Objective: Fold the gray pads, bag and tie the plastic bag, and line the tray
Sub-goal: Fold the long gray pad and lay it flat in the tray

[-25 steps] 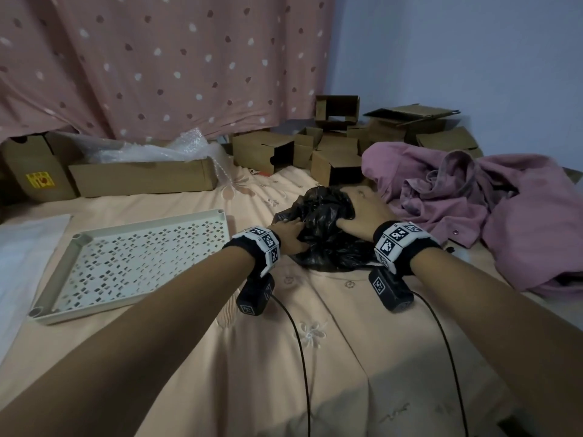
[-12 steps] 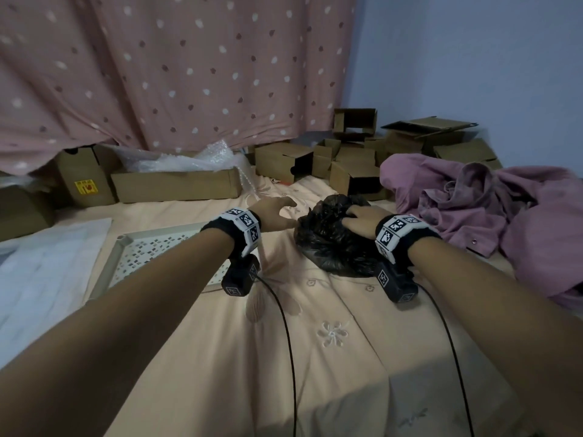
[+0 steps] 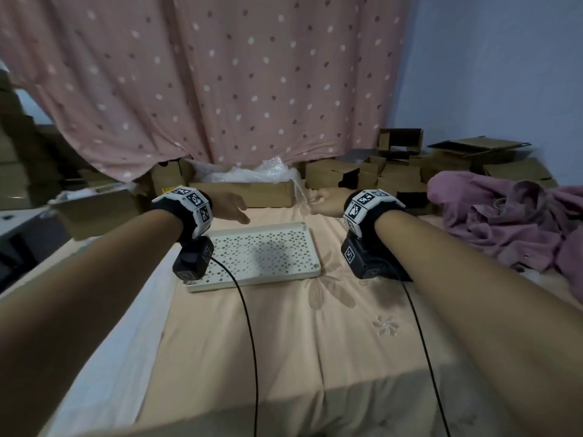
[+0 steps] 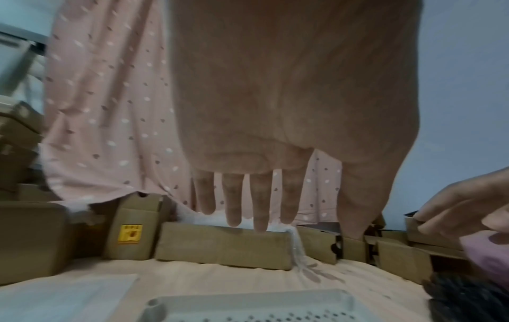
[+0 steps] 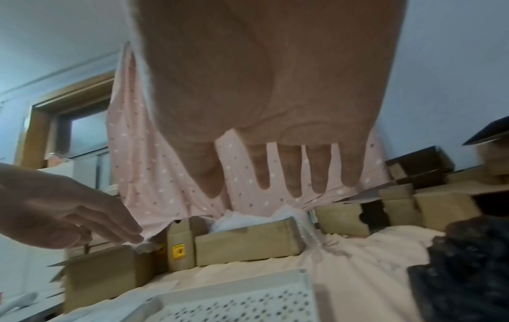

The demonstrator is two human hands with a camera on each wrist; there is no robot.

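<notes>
The bed (image 3: 315, 342), spread with a peach cover, carries everything in view; the tray serves below as the landmark. Behind the tray, against a dotted curtain (image 3: 220, 74), stands a row of boxes (image 3: 239, 193), one holding bubble wrap (image 3: 246, 171). To the right of the tray, well apart, lies a heap of mauve cloth (image 3: 504, 216). Left of the tray lies a pale sheet (image 3: 104, 357), possibly the liner, though that cannot be confirmed. The tray (image 3: 262, 257) itself is white, perforated and bare, lying flat on the bed between the two forearms. The bag (image 5: 468, 261), black and crumpled, sits just right of the tray; the wrist views show it, but whether it is knotted cannot be told. The left hand (image 3: 228, 205) hovers over the tray's far left corner, fingers straight and spread, holding nothing. The right hand (image 3: 328, 201) hovers beyond the tray's far right corner, fingers likewise extended and empty.

Judged from this layout, bagging appears finished and lining the tray is the step in hand. The next move calls for fetching a liner sheet, then spreading it flat across the tray's perforated floor, corners matched inside the rim.
</notes>
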